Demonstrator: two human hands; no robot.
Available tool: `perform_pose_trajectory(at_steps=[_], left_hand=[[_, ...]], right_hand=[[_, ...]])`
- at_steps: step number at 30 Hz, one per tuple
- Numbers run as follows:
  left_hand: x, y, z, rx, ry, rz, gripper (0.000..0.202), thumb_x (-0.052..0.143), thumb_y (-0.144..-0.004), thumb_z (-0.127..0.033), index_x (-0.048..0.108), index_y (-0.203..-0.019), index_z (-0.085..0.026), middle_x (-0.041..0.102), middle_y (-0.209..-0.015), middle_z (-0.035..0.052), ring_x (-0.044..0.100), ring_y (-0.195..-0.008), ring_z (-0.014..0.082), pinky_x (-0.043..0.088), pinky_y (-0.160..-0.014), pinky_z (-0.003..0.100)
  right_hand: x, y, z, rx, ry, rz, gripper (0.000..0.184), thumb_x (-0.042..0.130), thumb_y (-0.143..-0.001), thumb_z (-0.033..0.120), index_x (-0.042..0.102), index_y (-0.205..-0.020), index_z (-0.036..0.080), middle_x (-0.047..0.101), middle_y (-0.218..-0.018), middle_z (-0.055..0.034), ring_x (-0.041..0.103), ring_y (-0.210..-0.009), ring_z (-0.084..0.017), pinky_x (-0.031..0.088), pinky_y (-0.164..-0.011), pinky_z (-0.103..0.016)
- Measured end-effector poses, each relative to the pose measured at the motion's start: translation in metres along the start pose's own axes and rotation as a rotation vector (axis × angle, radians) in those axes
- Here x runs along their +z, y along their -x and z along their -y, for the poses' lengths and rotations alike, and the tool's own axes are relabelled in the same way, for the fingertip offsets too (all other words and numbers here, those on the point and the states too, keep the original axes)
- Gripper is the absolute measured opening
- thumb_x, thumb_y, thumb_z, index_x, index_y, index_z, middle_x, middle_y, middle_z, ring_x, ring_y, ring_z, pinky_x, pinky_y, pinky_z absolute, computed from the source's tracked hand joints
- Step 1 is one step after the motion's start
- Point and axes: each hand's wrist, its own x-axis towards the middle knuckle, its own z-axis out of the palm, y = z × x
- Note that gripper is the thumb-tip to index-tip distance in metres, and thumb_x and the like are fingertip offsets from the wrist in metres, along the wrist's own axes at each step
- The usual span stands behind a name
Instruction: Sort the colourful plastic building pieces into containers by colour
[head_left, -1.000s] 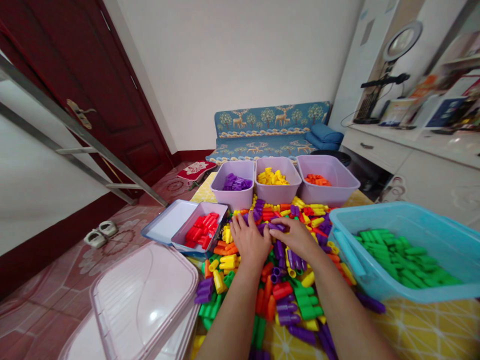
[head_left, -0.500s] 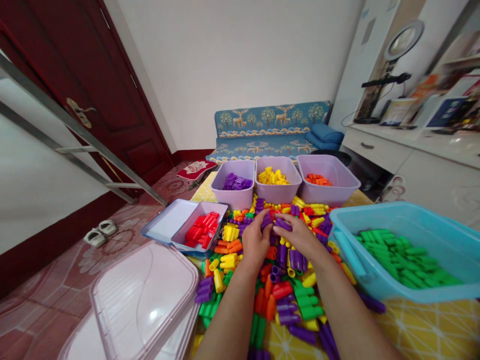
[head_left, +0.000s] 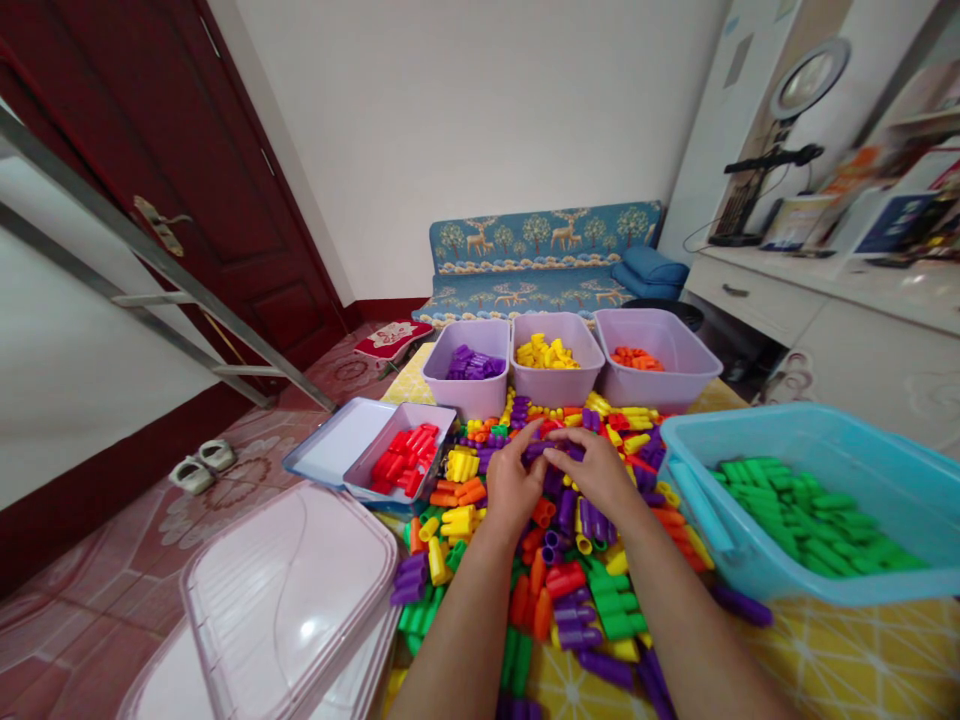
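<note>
My left hand and my right hand meet over a heap of coloured plastic tube pieces on a yellow-patterned table. Both hands have their fingers curled round purple pieces held between them at the fingertips. Behind the heap stand three lilac bins: one with purple pieces, one with yellow pieces, one with orange pieces. A lilac tray with red pieces lies to the left. A blue tub with green pieces sits at the right.
A pale pink lid lies at the near left on a tub. A metal ladder leans by a dark red door. A blue patterned sofa stands at the far wall, white cabinets at the right, slippers on the floor.
My hands rose from flat on the heap and came together, gathering purple pieces between the fingertips; they sit slightly lower and closer together than half a second ago.
</note>
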Motion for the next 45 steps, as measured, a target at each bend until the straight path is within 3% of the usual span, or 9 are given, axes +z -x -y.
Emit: perform_pose_trajectory(at_steps=[4, 9, 17, 23, 25, 28, 32, 39, 45], left_hand=[[0.000, 0.001, -0.002, -0.078, -0.071, -0.017, 0.062, 0.061, -0.079, -0.025, 0.040, -0.138, -0.025, 0.073, -0.093, 0.0017, 0.068, -0.083, 0.0185, 0.052, -0.078, 0.031], [0.002, 0.000, 0.000, -0.059, -0.099, -0.001, 0.026, 0.059, -0.081, -0.027, 0.067, -0.105, -0.021, 0.072, -0.099, 0.0044, 0.066, -0.090, 0.0185, 0.049, -0.082, 0.031], [0.003, 0.000, 0.003, -0.086, -0.190, -0.017, 0.019, 0.060, -0.077, -0.021, 0.069, -0.093, -0.018, 0.071, -0.084, 0.0041, 0.065, -0.078, 0.0190, 0.048, -0.069, 0.029], [0.004, -0.001, 0.003, -0.039, -0.095, -0.033, 0.017, 0.058, -0.081, -0.022, 0.070, -0.092, -0.020, 0.071, -0.091, 0.0037, 0.064, -0.088, 0.0176, 0.049, -0.079, 0.030], [0.003, -0.001, 0.003, -0.003, -0.116, -0.053, 0.016, 0.059, -0.080, -0.020, 0.071, -0.091, -0.019, 0.070, -0.093, 0.0043, 0.062, -0.092, 0.0182, 0.048, -0.084, 0.032], [0.002, -0.001, 0.002, 0.035, -0.177, -0.102, 0.017, 0.064, -0.076, -0.022, 0.071, -0.090, -0.019, 0.068, -0.100, 0.0064, 0.058, -0.102, 0.0206, 0.044, -0.093, 0.036], [0.000, 0.001, -0.002, -0.014, -0.217, -0.117, 0.018, 0.062, -0.077, -0.027, 0.071, -0.090, -0.019, 0.067, -0.104, 0.0076, 0.057, -0.104, 0.0219, 0.042, -0.095, 0.039], [-0.001, 0.000, -0.001, -0.063, -0.023, -0.098, 0.028, 0.043, -0.086, -0.019, 0.070, -0.090, -0.016, 0.069, -0.094, 0.0063, 0.061, -0.094, 0.0177, 0.046, -0.088, 0.032], [-0.001, -0.001, 0.001, -0.081, 0.201, -0.086, 0.034, 0.040, -0.087, -0.022, 0.062, -0.113, -0.014, 0.065, -0.114, 0.0095, 0.058, -0.109, 0.0203, 0.043, -0.098, 0.035]], right_hand=[[-0.003, -0.001, 0.007, -0.053, -0.012, -0.103, 0.012, 0.063, -0.071, 0.028, 0.065, -0.080, 0.020, 0.069, -0.096, -0.0064, 0.062, -0.095, -0.023, 0.045, -0.090, -0.040], [-0.012, 0.000, 0.023, 0.057, -0.169, -0.264, 0.022, 0.060, -0.077, 0.037, 0.059, -0.089, 0.019, 0.068, -0.080, -0.0048, 0.064, -0.073, -0.020, 0.051, -0.067, -0.032], [-0.015, -0.033, 0.057, -0.065, 0.026, 0.307, 0.009, 0.062, -0.068, 0.018, 0.069, -0.073, 0.020, 0.066, -0.062, 0.0001, 0.060, -0.059, -0.014, 0.048, -0.055, -0.023], [-0.009, -0.061, 0.088, -0.106, -0.354, -0.022, 0.051, 0.061, -0.071, 0.020, 0.055, -0.122, 0.020, 0.061, -0.122, -0.0089, 0.066, -0.092, -0.017, 0.053, -0.077, -0.030], [-0.014, -0.050, 0.082, -0.116, -0.235, -0.040, 0.045, 0.061, -0.073, 0.023, 0.058, -0.118, 0.019, 0.064, -0.119, -0.0091, 0.066, -0.095, -0.019, 0.053, -0.080, -0.031], [-0.029, -0.019, 0.062, -0.045, 0.164, 0.103, 0.034, 0.065, -0.071, 0.028, 0.068, -0.104, 0.022, 0.072, -0.095, -0.0063, 0.068, -0.087, -0.023, 0.052, -0.078, -0.034], [-0.046, 0.019, 0.037, 0.085, 0.554, 0.327, 0.057, 0.082, -0.050, 0.026, 0.070, -0.106, 0.029, 0.072, -0.101, -0.0069, 0.067, -0.093, -0.033, 0.050, -0.079, -0.040], [-0.025, 0.027, 0.013, 0.002, 0.560, 0.373, 0.085, 0.076, -0.053, 0.014, 0.051, -0.132, 0.031, 0.040, -0.146, -0.0101, 0.044, -0.127, -0.035, 0.037, -0.102, -0.048], [0.000, 0.011, -0.004, -0.051, 0.319, 0.091, 0.045, 0.061, -0.073, 0.018, 0.062, -0.118, 0.019, 0.052, -0.132, -0.0135, 0.052, -0.120, -0.028, 0.041, -0.101, -0.044]])
